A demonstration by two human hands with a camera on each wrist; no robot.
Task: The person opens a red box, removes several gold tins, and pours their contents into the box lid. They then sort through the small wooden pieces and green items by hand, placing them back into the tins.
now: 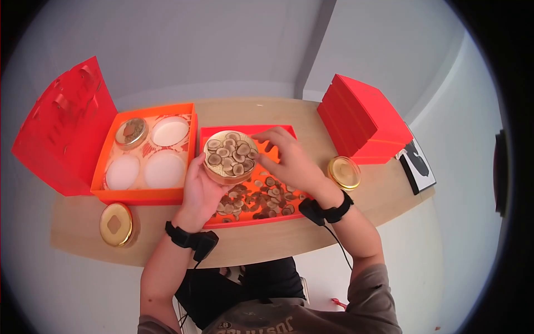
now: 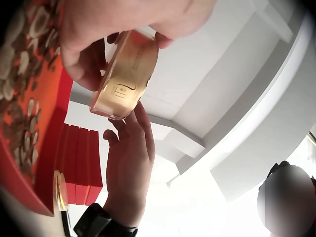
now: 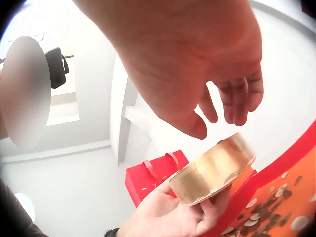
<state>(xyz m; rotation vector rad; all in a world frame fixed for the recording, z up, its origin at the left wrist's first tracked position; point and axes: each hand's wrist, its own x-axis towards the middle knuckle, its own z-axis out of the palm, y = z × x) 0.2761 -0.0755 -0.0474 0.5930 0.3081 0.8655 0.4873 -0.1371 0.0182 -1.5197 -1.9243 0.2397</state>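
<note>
My left hand point(image 1: 201, 193) grips a round gold jar point(image 2: 124, 74) by its side and base, over the red tray point(image 1: 211, 225). Thin dried round slices point(image 1: 229, 156), pale with dark rims, fill the jar's open top. At the jar's right edge hovers my right hand point(image 1: 293, 162), its fingers loosely bent and spread. In the right wrist view, the thumb and fingers of that hand point(image 3: 217, 74) are above the jar with a gap between. More loose slices point(image 1: 272, 203) lie scattered on the orange floor of the tray below.
An orange gift box point(image 1: 190, 150) with a patterned insert stands left, one filled jar point(image 1: 132, 133) in its round hollows. A red bag point(image 1: 67, 133) leans beside it. Gold lids lie at front left point(image 1: 116, 225) and right point(image 1: 344, 173). Red boxes point(image 1: 364, 119) stand at back right.
</note>
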